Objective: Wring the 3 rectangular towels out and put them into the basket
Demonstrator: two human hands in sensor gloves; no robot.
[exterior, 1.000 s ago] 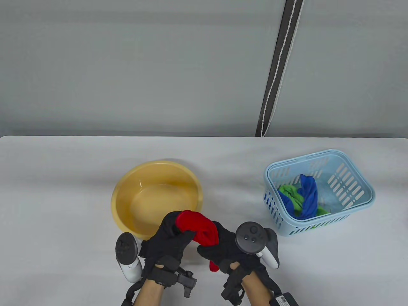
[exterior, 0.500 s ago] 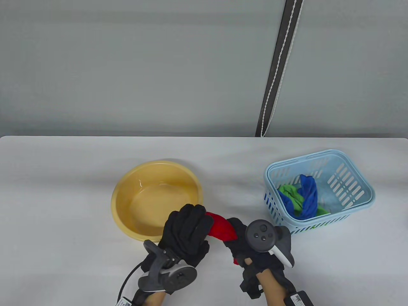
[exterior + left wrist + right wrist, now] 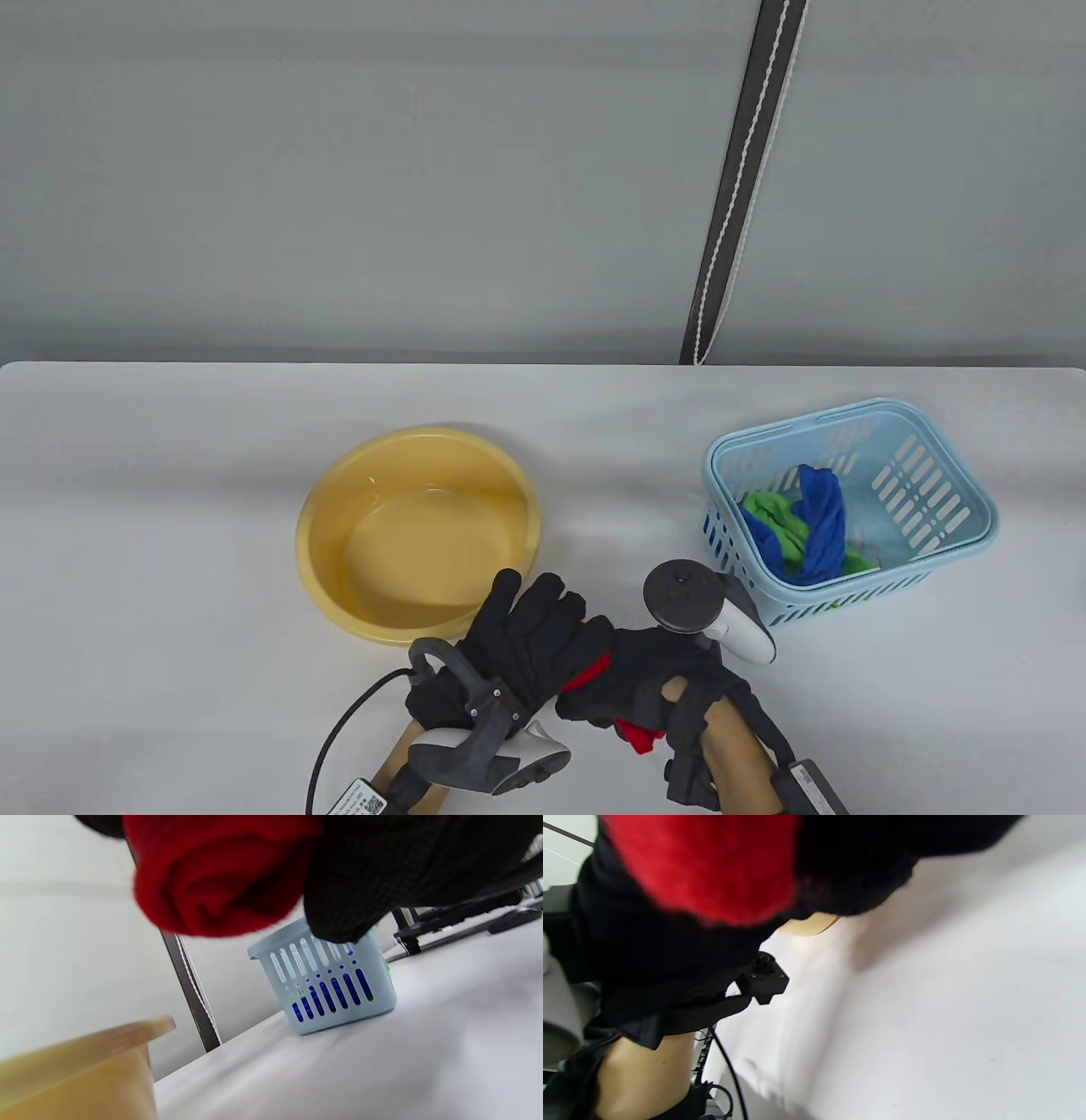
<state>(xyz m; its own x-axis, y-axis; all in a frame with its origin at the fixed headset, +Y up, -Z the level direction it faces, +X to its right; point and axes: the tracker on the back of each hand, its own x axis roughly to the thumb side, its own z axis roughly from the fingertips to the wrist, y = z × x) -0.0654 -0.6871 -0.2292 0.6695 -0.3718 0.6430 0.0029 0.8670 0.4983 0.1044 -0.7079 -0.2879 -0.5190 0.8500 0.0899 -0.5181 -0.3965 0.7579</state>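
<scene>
Both gloved hands grip a twisted red towel [image 3: 587, 672] just above the table's near edge, right of the yellow basin [image 3: 417, 533]. My left hand [image 3: 526, 632] is wrapped round its left part, and my right hand [image 3: 640, 683] holds its right part, a red end [image 3: 638, 737] sticking out below. Most of the towel is hidden by the gloves. The left wrist view shows the red roll [image 3: 216, 878] close up, and the right wrist view shows red cloth [image 3: 708, 866] inside the glove. The blue basket [image 3: 848, 509] at the right holds a blue towel [image 3: 819, 518] and a green towel [image 3: 776, 514].
The yellow basin stands left of centre with water in it. A dark strap [image 3: 738, 178] hangs down the grey wall behind the table. The white table [image 3: 170, 594] stretches wide on the left and between basin and basket.
Both hands have twisted round the red towel and drawn closer together, toward the near edge. The left tracker has swung down under the hand. Far less red cloth shows now.
</scene>
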